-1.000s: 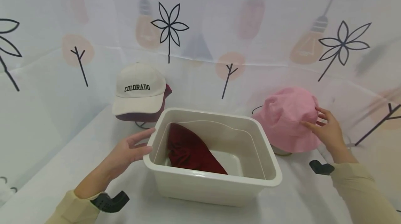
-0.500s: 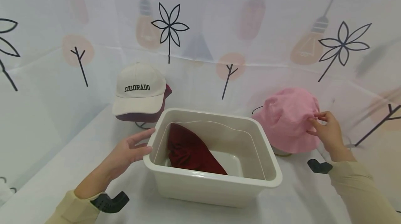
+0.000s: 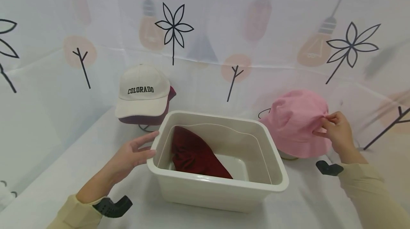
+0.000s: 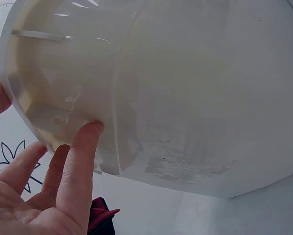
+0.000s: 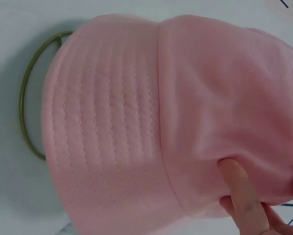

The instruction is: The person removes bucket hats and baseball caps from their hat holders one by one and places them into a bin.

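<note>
Flanking a bin (image 3: pixel 211 197) holding cloth (image 3: pixel 193 156), hands differ: left (image 3: pixel 132 152) touches rim (image 3: pixel 221 181), right (image 3: pixel 340 133) pinches hat (image 3: pixel 296 122).

Fingers (image 5: pixel 244 200) pinch a pink hat (image 5: pixel 173 112), curved wire (image 5: pixel 23 98) showing beyond its brim (image 5: pixel 102 117).

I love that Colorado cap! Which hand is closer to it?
Left. The left hand touches the tub in front of the Colorado cap; the right hand, on the tub's other side, pinches the pink hat.

Left arm (image 3: pixel 96 183) reaches forward, left hand (image 3: pixel 129 156) spread, fingers (image 4: pixel 79 171) mostly straight. Right arm (image 3: pixel 368 191) also extended; right hand (image 3: pixel 340 134) in a pinch, fingers bent.
</note>
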The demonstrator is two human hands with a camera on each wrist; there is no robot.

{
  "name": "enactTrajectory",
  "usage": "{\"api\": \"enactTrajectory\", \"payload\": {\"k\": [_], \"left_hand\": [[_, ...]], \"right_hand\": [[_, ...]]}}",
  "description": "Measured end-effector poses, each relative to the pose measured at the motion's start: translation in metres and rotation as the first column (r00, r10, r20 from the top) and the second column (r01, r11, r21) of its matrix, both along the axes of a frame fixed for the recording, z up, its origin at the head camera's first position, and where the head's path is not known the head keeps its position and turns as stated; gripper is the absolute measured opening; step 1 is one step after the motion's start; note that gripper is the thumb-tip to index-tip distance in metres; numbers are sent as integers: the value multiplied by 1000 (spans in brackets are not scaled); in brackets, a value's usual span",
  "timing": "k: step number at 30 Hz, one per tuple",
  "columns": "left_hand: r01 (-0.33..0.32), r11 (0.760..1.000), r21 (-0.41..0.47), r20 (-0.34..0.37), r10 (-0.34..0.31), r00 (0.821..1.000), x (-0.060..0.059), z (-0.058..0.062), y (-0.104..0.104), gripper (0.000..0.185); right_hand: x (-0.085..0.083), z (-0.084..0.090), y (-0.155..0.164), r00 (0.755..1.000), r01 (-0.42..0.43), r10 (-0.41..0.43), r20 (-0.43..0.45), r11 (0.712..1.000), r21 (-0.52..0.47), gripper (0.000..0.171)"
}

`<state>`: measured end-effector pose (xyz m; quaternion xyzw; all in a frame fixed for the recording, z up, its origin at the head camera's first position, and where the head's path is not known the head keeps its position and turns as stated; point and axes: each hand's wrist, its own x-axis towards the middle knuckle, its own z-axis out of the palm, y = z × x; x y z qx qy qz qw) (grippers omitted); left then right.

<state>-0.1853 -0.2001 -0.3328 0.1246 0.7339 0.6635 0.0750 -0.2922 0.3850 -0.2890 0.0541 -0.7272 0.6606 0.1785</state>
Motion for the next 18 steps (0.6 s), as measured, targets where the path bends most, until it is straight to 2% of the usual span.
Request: {"api": "enactTrajectory", "payload": {"k": [6, 18], "left_hand": [[-3, 1000, 2, 1, 3, 1000, 0, 1, 1, 66], [-1, 1000, 14, 7, 1, 1000, 0, 2, 3, 67]], "right_hand": [[3, 11, 1, 998, -57, 56, -10, 991, -123, 8], [-2, 30, 1, 998, -13, 26, 52, 974, -227, 11]]}}
